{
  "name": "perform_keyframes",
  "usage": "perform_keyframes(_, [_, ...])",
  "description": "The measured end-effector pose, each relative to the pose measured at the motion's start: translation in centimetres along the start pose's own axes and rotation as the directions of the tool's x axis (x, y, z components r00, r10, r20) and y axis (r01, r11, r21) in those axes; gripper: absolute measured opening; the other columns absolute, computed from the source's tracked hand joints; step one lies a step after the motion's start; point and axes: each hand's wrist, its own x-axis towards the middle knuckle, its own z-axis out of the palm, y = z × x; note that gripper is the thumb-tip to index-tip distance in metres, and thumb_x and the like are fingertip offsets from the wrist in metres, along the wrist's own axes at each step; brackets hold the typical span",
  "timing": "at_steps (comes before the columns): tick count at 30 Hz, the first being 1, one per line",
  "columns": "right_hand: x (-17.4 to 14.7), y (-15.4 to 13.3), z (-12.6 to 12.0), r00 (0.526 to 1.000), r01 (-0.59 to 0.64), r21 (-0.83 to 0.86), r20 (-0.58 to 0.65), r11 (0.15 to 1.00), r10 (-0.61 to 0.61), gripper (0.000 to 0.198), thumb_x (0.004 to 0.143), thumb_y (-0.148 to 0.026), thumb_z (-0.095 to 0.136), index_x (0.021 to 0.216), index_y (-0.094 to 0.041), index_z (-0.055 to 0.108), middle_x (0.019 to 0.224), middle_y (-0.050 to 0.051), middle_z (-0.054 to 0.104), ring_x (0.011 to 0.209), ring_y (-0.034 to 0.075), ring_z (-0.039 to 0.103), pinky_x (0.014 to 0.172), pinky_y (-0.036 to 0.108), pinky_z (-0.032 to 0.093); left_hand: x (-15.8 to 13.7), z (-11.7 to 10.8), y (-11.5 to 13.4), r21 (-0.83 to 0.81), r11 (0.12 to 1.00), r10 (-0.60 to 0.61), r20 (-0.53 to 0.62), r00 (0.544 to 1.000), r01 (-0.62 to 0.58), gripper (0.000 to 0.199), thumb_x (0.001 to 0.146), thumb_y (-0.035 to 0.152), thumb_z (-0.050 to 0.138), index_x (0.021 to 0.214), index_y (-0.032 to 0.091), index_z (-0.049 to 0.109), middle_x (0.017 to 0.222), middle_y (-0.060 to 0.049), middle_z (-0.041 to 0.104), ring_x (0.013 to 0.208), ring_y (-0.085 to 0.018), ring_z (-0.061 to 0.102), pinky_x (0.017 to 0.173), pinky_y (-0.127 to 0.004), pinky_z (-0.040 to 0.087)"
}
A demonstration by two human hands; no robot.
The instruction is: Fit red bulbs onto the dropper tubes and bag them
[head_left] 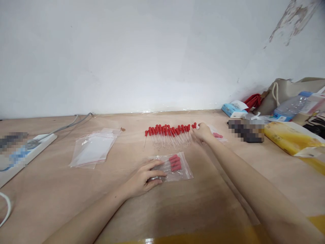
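Observation:
My left hand [147,176] lies with fingers spread on a clear zip bag [186,169]. Inside that bag are several droppers with red rubber bulbs [175,162], their thin stems running under my fingers. Behind it, many droppers [165,130] form a loose row, red bulbs toward the wall and clear stems toward me. At the row's right end, my right hand [203,132] has its fingers closed around a dropper [194,125], the grip partly hidden. Just right of this hand lies another clear bag with red bulbs [217,135], partly covered by the hand.
A stack of clear zip bags [95,147] lies at left, beside a power strip [43,147] with a grey cable. On the right are a blurred dark object [246,131], a yellow packet [291,137], a blue tissue pack [233,110], a plastic bottle [291,106] and a bag [291,88].

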Motion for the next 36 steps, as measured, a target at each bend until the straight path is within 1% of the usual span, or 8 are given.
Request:
perform_keyframes(5, [-2.9, 1.2, -1.1, 0.995, 0.04, 0.241, 0.085, 0.97, -0.062, 0.051, 0.077, -0.023, 0.044, 0.124, -0.012, 0.027, 0.052, -0.004, 0.051, 0.04, 0.012, 0.05, 0.04, 0.022, 0.039, 0.0, -0.1, -0.1, -0.028, 1.0, -0.008, 0.008, 1.0, 0.008, 0.028, 0.085, 0.029, 0.049, 0.111, 0.027, 0.058, 0.131, -0.005, 0.043, 0.12, -0.02, 0.041, 0.098, -0.038, 0.036])
perform_keyframes(8, [-5.4, 2.3, -1.0, 0.983, 0.033, 0.536, 0.137, 0.844, -0.126, 0.071, 0.073, -0.023, 0.049, 0.13, -0.013, 0.008, 0.048, -0.009, 0.045, 0.035, 0.012, 0.047, 0.034, 0.02, 0.038, 0.0, 0.0, -0.3, -0.036, 0.999, -0.013, 0.016, 1.0, 0.014, 0.028, 0.084, 0.029, 0.049, 0.11, 0.028, 0.058, 0.131, -0.004, 0.043, 0.12, -0.021, 0.04, 0.098, -0.038, 0.036])
perform_keyframes(12, [-7.1, 3.5, -0.9, 0.984, -0.071, 0.693, 0.168, 0.718, -0.065, 0.066, 0.065, -0.019, 0.052, 0.122, -0.019, 0.019, 0.049, -0.011, 0.045, 0.036, 0.011, 0.048, 0.033, 0.019, 0.039, -0.1, 0.1, -0.4, -0.042, 0.999, -0.025, 0.008, 1.0, 0.025, 0.028, 0.084, 0.03, 0.049, 0.111, 0.028, 0.058, 0.131, -0.004, 0.043, 0.12, -0.021, 0.04, 0.098, -0.038, 0.036])
perform_keyframes(15, [-8.2, 3.6, -0.9, 0.976, -0.098, 0.764, 0.199, 0.638, -0.088, 0.058, 0.061, -0.019, 0.057, 0.11, -0.022, 0.027, 0.051, -0.01, 0.049, 0.041, 0.012, 0.053, 0.038, 0.022, 0.045, -0.1, 0.1, -0.3, -0.038, 0.999, -0.031, 0.014, 0.999, 0.031, 0.028, 0.085, 0.03, 0.049, 0.111, 0.029, 0.058, 0.132, -0.003, 0.043, 0.12, -0.02, 0.04, 0.098, -0.037, 0.036])
perform_keyframes(23, [-11.8, 2.0, 0.1, 0.962, -0.149, 0.833, 0.247, 0.532, -0.118, 0.055, 0.062, -0.028, 0.063, 0.103, -0.024, 0.027, 0.056, -0.009, 0.052, 0.043, 0.013, 0.055, 0.039, 0.023, 0.046, -0.1, 0.0, -0.1, -0.036, 0.999, -0.036, 0.007, 0.999, 0.037, 0.028, 0.084, 0.03, 0.049, 0.11, 0.028, 0.058, 0.131, -0.004, 0.043, 0.12, -0.021, 0.041, 0.098, -0.039, 0.037])
perform_keyframes(26, [-12.8, 1.6, 0.4, 0.949, -0.196, 0.844, 0.291, 0.499, -0.118, 0.049, 0.064, -0.033, 0.065, 0.098, -0.024, 0.03, 0.058, -0.009, 0.053, 0.048, 0.013, 0.058, 0.045, 0.024, 0.049, 0.0, 0.0, 0.1, -0.032, 0.999, -0.037, -0.004, 0.999, 0.036, 0.027, 0.085, 0.03, 0.049, 0.11, 0.027, 0.058, 0.131, -0.004, 0.044, 0.119, -0.021, 0.041, 0.097, -0.039, 0.037])
perform_keyframes(32, [-13.5, 2.8, -0.2, 0.911, -0.356, 0.883, 0.401, 0.305, -0.1, 0.033, 0.066, -0.028, 0.066, 0.084, -0.022, 0.039, 0.068, -0.004, 0.059, 0.061, 0.013, 0.063, 0.063, 0.028, 0.051, 0.1, -0.1, 0.4, 0.003, 0.997, -0.07, -0.068, 0.995, 0.071, 0.038, 0.084, 0.033, 0.049, 0.121, 0.025, 0.047, 0.127, -0.007, 0.047, 0.117, -0.021, 0.044, 0.097, -0.039, 0.038])
perform_keyframes(36, [-13.2, 3.6, -1.3, 0.872, -0.43, 0.859, 0.475, 0.277, -0.119, 0.028, 0.063, -0.022, 0.068, 0.077, -0.02, 0.044, 0.071, -0.001, 0.061, 0.069, 0.015, 0.063, 0.071, 0.031, 0.05, 0.1, -0.1, 0.4, -0.008, 0.997, -0.083, -0.075, 0.994, 0.083, 0.041, 0.084, 0.033, 0.049, 0.124, 0.024, 0.043, 0.126, -0.007, 0.048, 0.116, -0.021, 0.044, 0.097, -0.04, 0.038])
